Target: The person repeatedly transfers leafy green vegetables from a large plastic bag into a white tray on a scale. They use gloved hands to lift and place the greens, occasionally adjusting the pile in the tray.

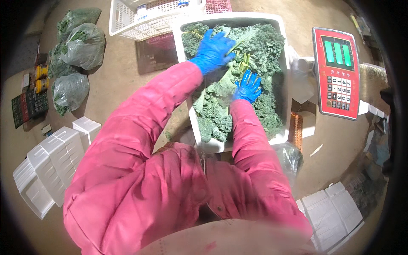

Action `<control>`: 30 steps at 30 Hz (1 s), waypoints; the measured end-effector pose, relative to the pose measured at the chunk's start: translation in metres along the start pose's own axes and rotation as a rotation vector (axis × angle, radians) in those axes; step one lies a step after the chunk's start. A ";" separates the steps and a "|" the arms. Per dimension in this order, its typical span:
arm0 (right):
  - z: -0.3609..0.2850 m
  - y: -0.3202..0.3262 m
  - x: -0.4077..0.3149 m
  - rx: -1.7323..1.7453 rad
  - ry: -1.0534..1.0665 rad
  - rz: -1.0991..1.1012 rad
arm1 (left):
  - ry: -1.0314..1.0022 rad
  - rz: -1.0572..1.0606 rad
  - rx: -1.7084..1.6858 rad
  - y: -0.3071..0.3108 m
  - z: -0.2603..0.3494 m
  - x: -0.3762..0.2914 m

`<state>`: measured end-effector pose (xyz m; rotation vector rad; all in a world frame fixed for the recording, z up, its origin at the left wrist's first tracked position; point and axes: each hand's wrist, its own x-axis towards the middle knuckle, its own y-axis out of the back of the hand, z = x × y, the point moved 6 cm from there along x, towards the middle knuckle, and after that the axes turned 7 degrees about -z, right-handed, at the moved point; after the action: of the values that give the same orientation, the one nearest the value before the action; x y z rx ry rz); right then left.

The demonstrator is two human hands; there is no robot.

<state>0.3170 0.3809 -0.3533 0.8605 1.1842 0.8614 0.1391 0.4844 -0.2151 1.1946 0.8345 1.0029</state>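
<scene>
A white plastic tub in front of me is filled with curly kale. My left hand, in a blue glove, lies over the leaves towards the tub's far left part, its fingers spread. A pale-ribbed kale leaf runs out from beside those fingers. Nearer to me and further right, my right hand, also in a blue glove, presses flat on the kale with its fingers apart. Between the two hands, several cut stems stick up. What lies under my palms is hidden.
Right of the tub stands a red scale display with lit green screens. A white crate is beyond the tub. Bags of greens sit on the left floor, with white foam boxes nearer. More white boxes lie at lower right.
</scene>
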 end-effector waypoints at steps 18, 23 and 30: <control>0.003 -0.004 0.003 0.030 0.004 -0.050 | 0.508 0.121 0.421 0.097 -0.142 -0.147; 0.004 -0.004 0.005 0.072 0.029 -0.067 | 0.204 0.080 -0.361 0.016 -0.015 -0.140; 0.005 -0.018 0.012 0.200 0.038 -0.153 | 0.805 -0.211 -0.628 -0.133 0.051 -0.134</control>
<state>0.3257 0.3837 -0.3741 0.9045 1.3673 0.6444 0.1621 0.3320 -0.3358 0.1327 1.1104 1.4470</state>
